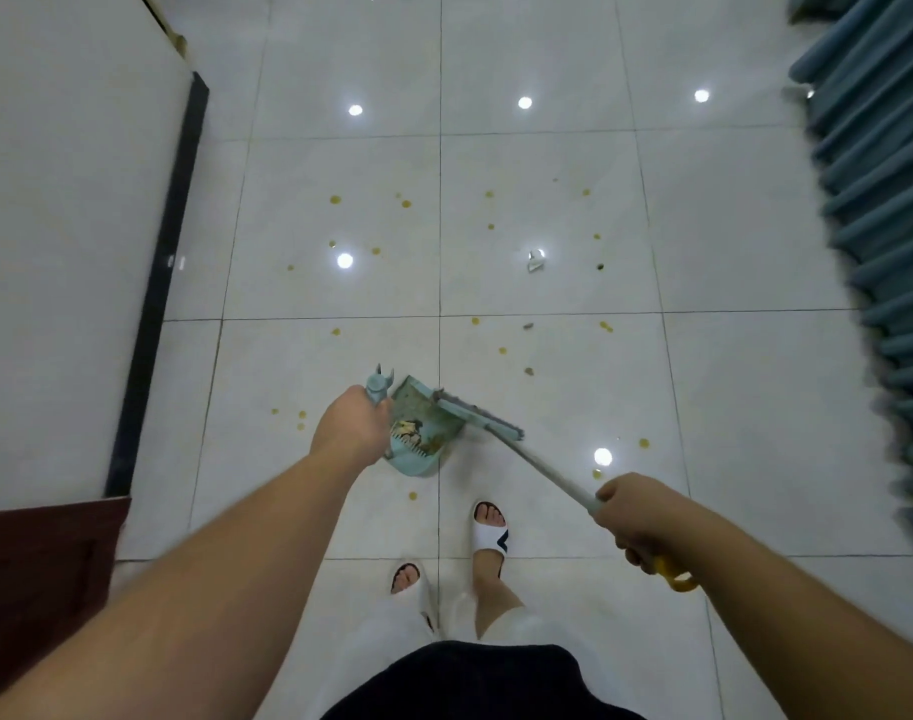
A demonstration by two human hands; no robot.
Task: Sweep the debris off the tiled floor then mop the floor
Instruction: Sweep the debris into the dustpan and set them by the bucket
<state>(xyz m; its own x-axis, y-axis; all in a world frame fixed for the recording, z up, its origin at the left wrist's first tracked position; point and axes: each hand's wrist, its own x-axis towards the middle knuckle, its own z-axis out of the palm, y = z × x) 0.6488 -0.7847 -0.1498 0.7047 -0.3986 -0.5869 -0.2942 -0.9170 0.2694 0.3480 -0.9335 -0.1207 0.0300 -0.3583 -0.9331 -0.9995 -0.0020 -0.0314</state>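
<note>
My left hand [353,426] grips the handle top of a light blue dustpan [420,436] standing on the white tiled floor [548,210] in front of my feet. The pan holds some swept-up scraps. My right hand [633,514] grips the pale handle of a broom [540,467], near its yellow end. The broom's head [478,413] lies across the dustpan's open mouth. Several small yellow-brown debris bits [406,203] are scattered over the tiles ahead, along with a crumpled silvery scrap [535,260].
A white wall with a dark baseboard [158,298] runs along the left, and a dark red door [33,589] stands at the lower left. Blue-green curtains [880,241] hang on the right. My feet in white slippers [488,530] stand just behind the dustpan.
</note>
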